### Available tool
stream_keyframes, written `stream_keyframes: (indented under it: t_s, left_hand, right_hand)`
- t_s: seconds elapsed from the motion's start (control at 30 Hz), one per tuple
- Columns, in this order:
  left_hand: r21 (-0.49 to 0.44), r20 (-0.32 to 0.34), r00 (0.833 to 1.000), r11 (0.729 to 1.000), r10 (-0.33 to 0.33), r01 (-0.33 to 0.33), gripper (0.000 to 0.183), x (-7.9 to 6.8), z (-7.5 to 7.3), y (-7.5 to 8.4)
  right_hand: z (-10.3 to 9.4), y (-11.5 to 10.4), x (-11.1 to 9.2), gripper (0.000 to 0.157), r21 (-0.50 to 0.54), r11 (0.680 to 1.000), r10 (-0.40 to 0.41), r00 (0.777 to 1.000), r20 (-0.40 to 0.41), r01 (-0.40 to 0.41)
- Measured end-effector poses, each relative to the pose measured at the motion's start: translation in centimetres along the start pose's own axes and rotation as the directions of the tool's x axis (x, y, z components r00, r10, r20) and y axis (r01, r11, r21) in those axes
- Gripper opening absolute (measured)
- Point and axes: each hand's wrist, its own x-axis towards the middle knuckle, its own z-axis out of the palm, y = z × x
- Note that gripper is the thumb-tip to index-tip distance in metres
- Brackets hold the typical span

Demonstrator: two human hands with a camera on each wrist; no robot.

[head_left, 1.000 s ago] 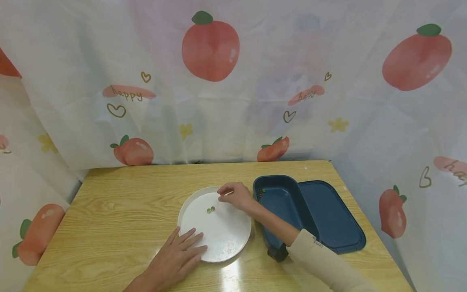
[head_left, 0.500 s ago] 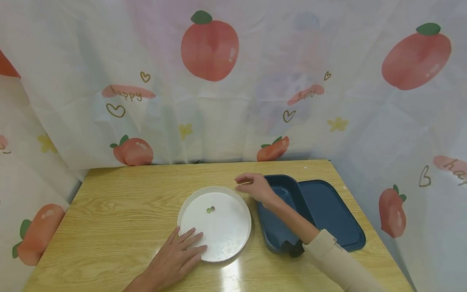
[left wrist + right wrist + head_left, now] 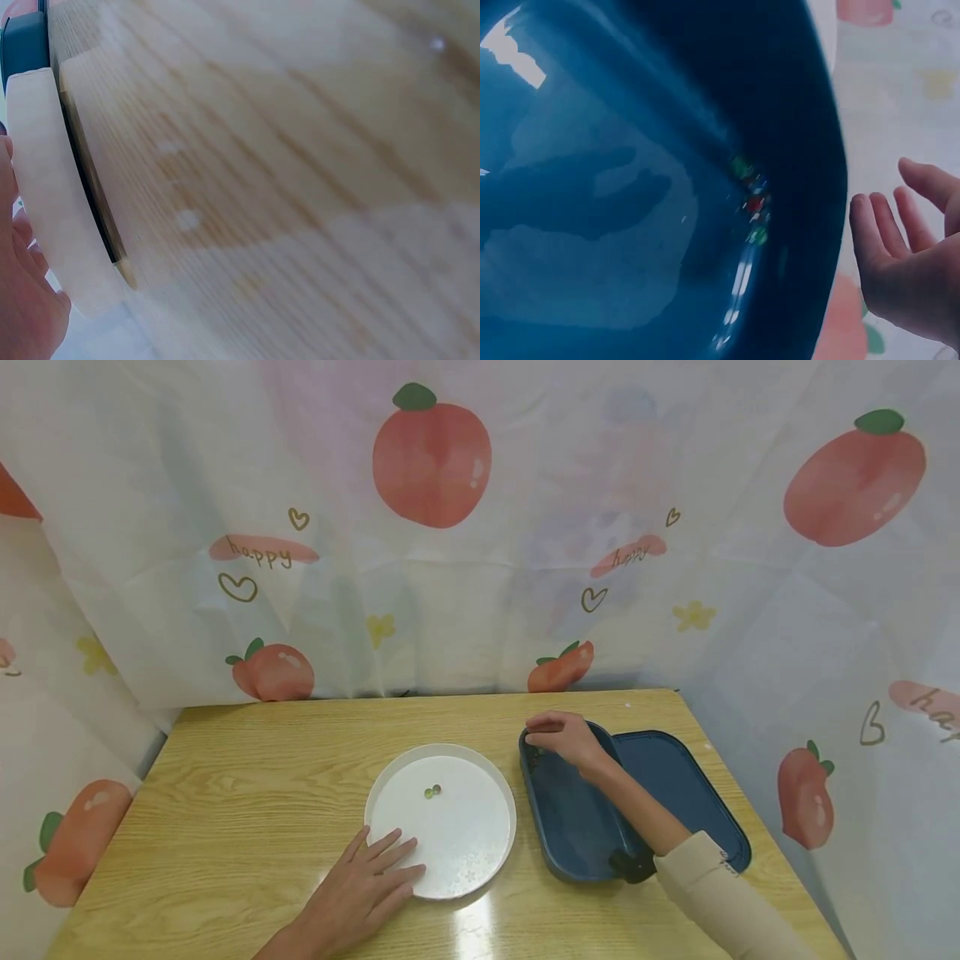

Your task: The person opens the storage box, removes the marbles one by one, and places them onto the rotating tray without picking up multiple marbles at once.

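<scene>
The right hand (image 3: 570,739) is moving from plate (image 3: 457,835) to tub (image 3: 573,827), fingers parted around nothing visible, while the left hand (image 3: 363,889) is resting spread on the plate, where two marbles (image 3: 432,792) are seemingly awaiting transfer.

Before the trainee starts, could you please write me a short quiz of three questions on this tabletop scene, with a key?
1. Count: how many marbles lie on the white round tray?

2. Multiple choice: in the head view, the right hand shows in front of the far end of which thing?
A) the white round tray
B) the deep dark-blue tub
C) the fruit-print curtain

3. True or false: the left hand is at the far right side of the white round tray.

Key:
1. Two.
2. B.
3. False; its spread fingers are at the near left side.
</scene>
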Motion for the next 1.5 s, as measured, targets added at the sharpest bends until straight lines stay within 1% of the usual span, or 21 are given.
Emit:
stream_keyframes:
  t_s: [0.3, 0.43, 0.53, 0.67, 0.73, 0.83, 1.0, 1.23, 1.5]
  left_hand:
    - [0.000, -0.011, 1.000, 1.000, 0.003, -0.003, 0.028, 0.0, 0.2, -0.1]
    - [-0.002, -0.019, 1.000, 1.000, 0.004, -0.004, 0.027, -0.1, 0.3, -0.1]
    - [0.004, -0.024, 1.000, 1.000, 0.002, -0.002, 0.026, -0.1, 0.3, 0.0]
    - [0.010, -0.026, 1.000, 1.000, 0.005, -0.005, 0.026, 0.0, 0.3, 0.1]
    - [0.010, -0.023, 1.000, 1.000, 0.008, -0.008, 0.026, 0.0, 0.3, 0.1]
    - [0.009, -0.019, 1.000, 1.000, 0.010, -0.010, 0.027, 0.1, 0.3, 0.1]
    - [0.015, -0.009, 1.000, 1.000, 0.004, -0.004, 0.027, 0.0, 0.4, 0.1]
    - [0.030, -0.008, 1.000, 1.000, 0.004, -0.004, 0.028, 0.1, 0.3, 0.1]
    - [0.042, -0.028, 0.999, 0.999, 0.033, -0.032, 0.027, 0.1, 0.5, 0.2]
  right_hand:
    - [-1.2, 1.8, 0.4, 0.036, 0.032, 0.996, 0.086, 0.996, -0.005, -0.086]
    - [-1.4, 2.5, 0.5, 0.034, -0.002, 0.993, 0.117, 0.993, -0.011, -0.117]
    - [-1.4, 2.9, 0.6, 0.032, -0.062, 0.990, 0.126, 0.992, -0.020, -0.127]
    - [-1.3, 3.5, 0.9, 0.029, -0.149, 0.976, 0.148, 0.987, -0.064, -0.156]
    - [-1.2, 3.8, 1.0, 0.028, -0.199, 0.966, 0.149, 0.984, -0.095, -0.165]
    - [-1.2, 4.3, 1.2, 0.026, -0.241, 0.956, 0.143, 0.982, -0.124, -0.169]
    - [-1.0, 4.6, 1.5, 0.023, -0.297, 0.943, 0.117, 0.984, -0.133, -0.152]
    - [-0.9, 5.3, 2.1, 0.021, -0.390, 0.904, 0.121, 0.979, -0.164, -0.177]
    - [-0.8, 5.4, 1.9, 0.018, -0.407, 0.902, 0.082, 0.983, -0.166, -0.145]
